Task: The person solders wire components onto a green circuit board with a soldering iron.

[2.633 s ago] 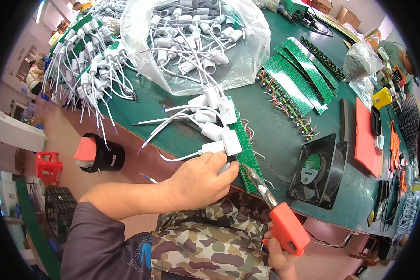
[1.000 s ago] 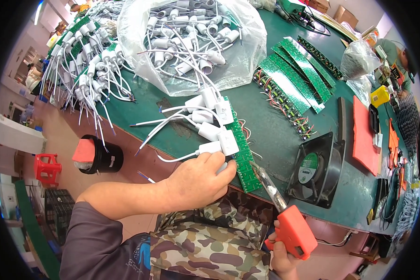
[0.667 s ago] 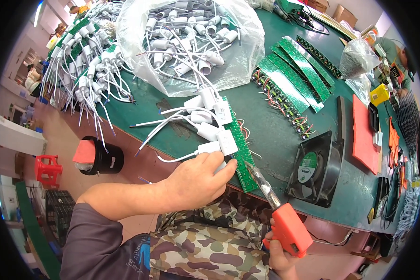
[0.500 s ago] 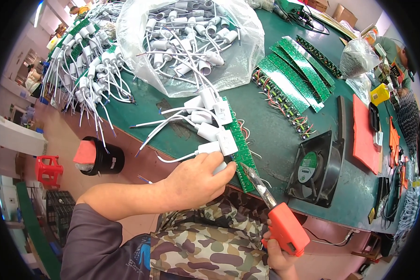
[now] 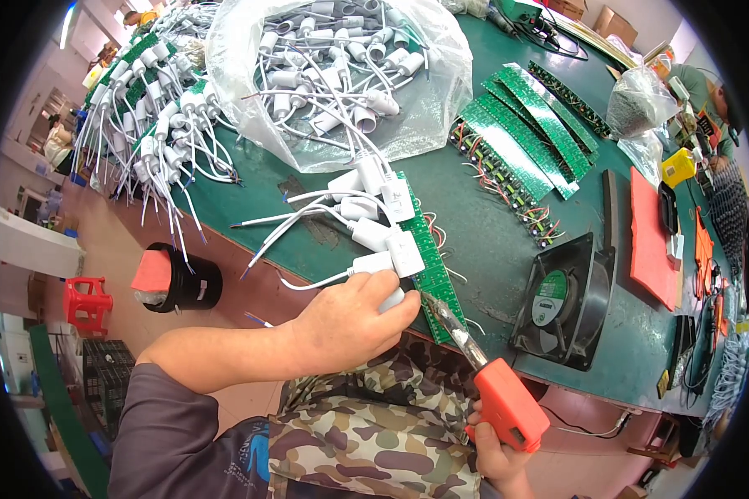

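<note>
My right hand [image 5: 498, 457] is wrapped round the handle of a red soldering gun [image 5: 505, 403]. The gun's metal tip reaches the green circuit board strip [image 5: 446, 293] at the table's front edge, close to my left fingertips. With fingers pinched, my left hand [image 5: 345, 323] grips a white plastic housing [image 5: 391, 301] against the board's left edge; my fingers hide most of it. Farther up that edge sit several more white housings [image 5: 373, 235] with white cables trailing left. Thin red and white wires stick out on the board's right side.
A clear plastic bag [image 5: 429, 125] full of white housings stands at the back. Left of it lies a heap of cabled housings [image 5: 175, 125]. Green boards [image 5: 524, 125] are stacked right of centre. A black fan [image 5: 562, 303] stands at the right, before a red foam sheet [image 5: 647, 241].
The soldering gun has shifted slightly left, its tip moving closer to my left fingertips. My left hand stays in place on the housing.
</note>
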The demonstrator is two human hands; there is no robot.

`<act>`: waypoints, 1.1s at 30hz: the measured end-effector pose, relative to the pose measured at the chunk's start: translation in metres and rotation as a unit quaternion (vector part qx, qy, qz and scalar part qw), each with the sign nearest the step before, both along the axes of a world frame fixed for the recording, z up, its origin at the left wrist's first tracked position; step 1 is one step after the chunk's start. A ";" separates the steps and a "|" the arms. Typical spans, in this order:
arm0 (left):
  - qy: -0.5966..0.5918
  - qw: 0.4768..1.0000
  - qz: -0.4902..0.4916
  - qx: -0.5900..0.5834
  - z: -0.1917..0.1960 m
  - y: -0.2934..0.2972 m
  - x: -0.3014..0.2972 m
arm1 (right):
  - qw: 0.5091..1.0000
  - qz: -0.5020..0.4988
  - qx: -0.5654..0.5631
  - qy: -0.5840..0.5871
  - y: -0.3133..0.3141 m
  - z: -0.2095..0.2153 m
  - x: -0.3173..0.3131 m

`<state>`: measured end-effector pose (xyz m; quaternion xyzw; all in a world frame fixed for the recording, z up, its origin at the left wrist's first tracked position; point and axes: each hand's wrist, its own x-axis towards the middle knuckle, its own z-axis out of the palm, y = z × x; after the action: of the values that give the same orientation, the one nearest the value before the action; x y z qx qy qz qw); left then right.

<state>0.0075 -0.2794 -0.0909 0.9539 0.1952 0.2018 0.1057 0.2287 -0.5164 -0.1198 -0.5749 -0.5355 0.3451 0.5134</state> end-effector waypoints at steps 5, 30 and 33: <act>-0.005 1.000 0.002 0.005 0.000 0.000 0.000 | 1.000 -0.004 -0.015 -0.002 -0.002 0.000 0.000; -0.002 1.000 -0.002 -0.008 0.001 0.000 0.001 | 1.000 -0.008 -0.015 0.026 -0.003 0.007 -0.001; 0.010 1.000 0.000 -0.014 0.002 0.000 0.000 | 0.988 -0.114 -0.030 0.105 -0.012 0.005 -0.011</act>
<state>0.0078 -0.2795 -0.0891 0.9544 0.1993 0.1892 0.1166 0.2178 -0.5283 -0.1152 -0.6078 -0.3994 0.3586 0.5852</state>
